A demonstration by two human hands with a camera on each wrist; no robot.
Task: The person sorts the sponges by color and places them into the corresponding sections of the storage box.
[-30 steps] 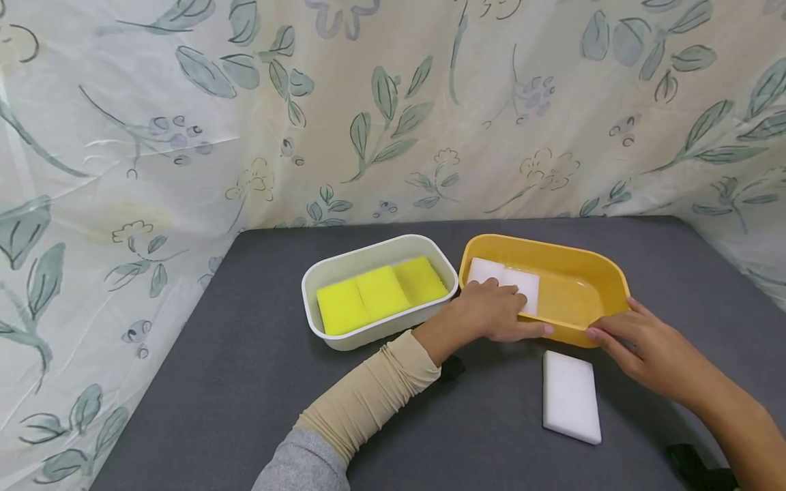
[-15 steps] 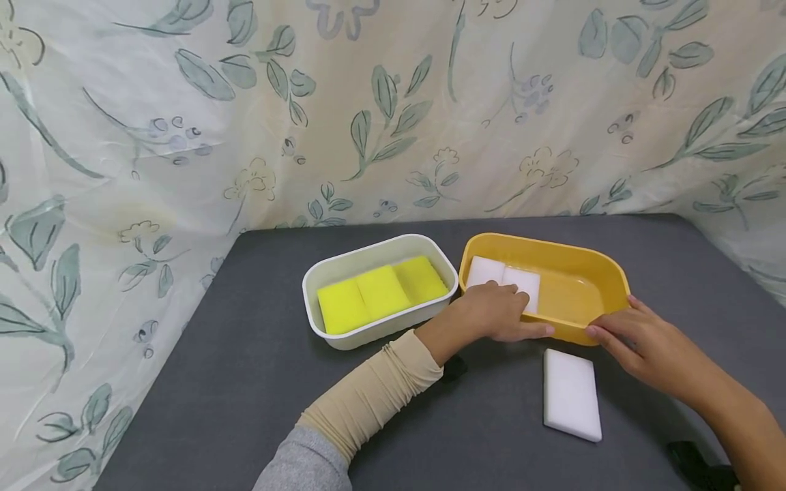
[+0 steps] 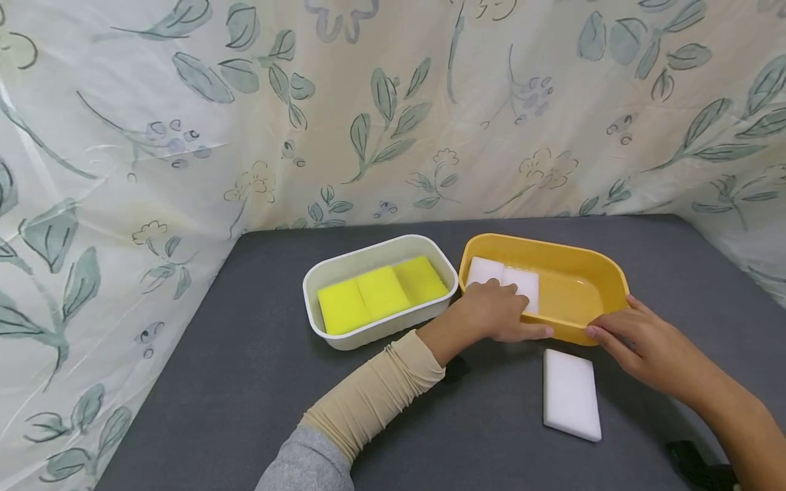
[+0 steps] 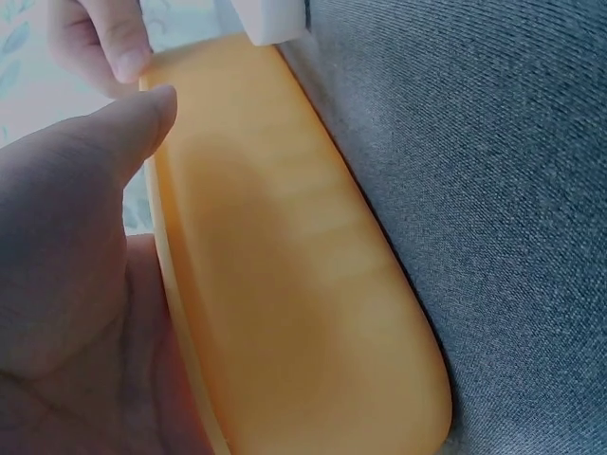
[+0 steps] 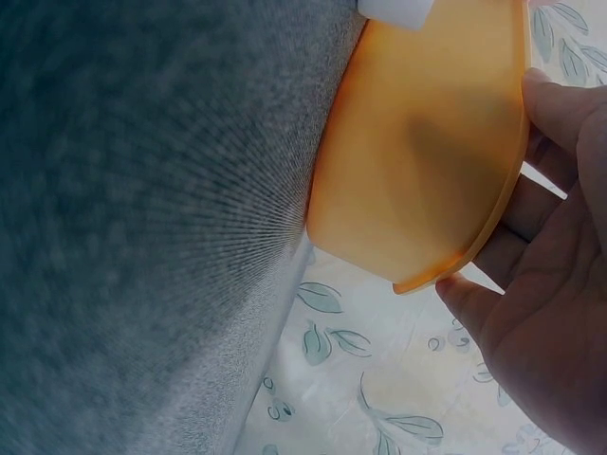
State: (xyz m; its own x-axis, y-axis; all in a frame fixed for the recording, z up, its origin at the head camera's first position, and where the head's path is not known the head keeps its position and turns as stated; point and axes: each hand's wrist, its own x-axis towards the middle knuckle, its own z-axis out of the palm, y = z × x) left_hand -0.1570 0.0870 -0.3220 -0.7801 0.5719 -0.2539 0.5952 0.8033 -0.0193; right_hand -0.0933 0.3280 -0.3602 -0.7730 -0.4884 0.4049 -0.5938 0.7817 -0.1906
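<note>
A yellow plastic bin (image 3: 574, 290) stands at the right, with two white sponges (image 3: 522, 285) side by side at its left end. My left hand (image 3: 500, 310) reaches over the front rim, its fingers on these sponges and its thumb straight along the outside, as the left wrist view also shows. Partly hidden are the fingertips. My right hand (image 3: 641, 344) grips the bin's front right corner, thumb outside; in the right wrist view its fingers (image 5: 469, 301) lie along the rim. Another white sponge (image 3: 571, 395) lies on the table in front of the bin.
A white bin (image 3: 368, 339) close to the yellow bin's left side holds three yellow sponges (image 3: 383, 293) in a row. All stand on a dark grey cloth-covered table (image 3: 258, 375). A floral curtain (image 3: 344, 123) hangs behind and at the sides.
</note>
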